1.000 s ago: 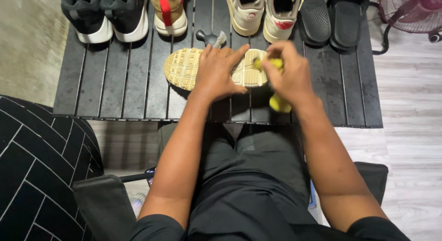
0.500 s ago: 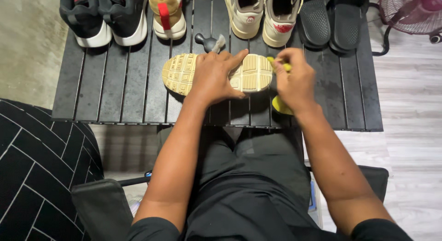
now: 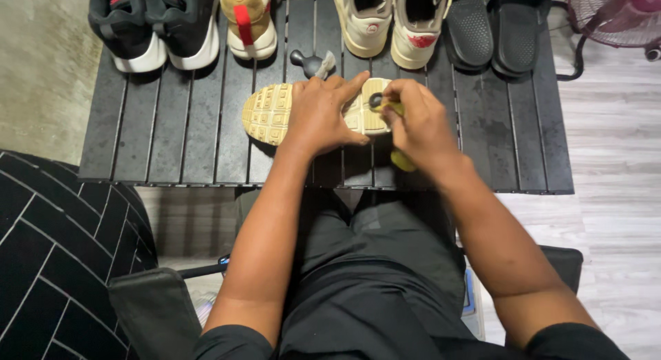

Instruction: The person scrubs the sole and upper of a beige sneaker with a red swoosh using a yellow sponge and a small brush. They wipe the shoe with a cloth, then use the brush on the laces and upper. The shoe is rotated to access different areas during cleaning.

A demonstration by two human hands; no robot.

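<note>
The left hand lies flat and open on the upturned shoe sole in the middle of the black slatted table, while the right hand is closed around a yellow brush at the sole's right end. I think good scrubbing needs firm pressure from the left hand and short strokes. The other shoes stand near behind, and open room is toward the front table edge.

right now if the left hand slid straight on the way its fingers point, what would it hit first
Probably the right hand. The left hand lies flat on the upturned shoe sole, its fingers angled up and right toward the tool's round head, with the right hand's fingertips just behind it.
</note>
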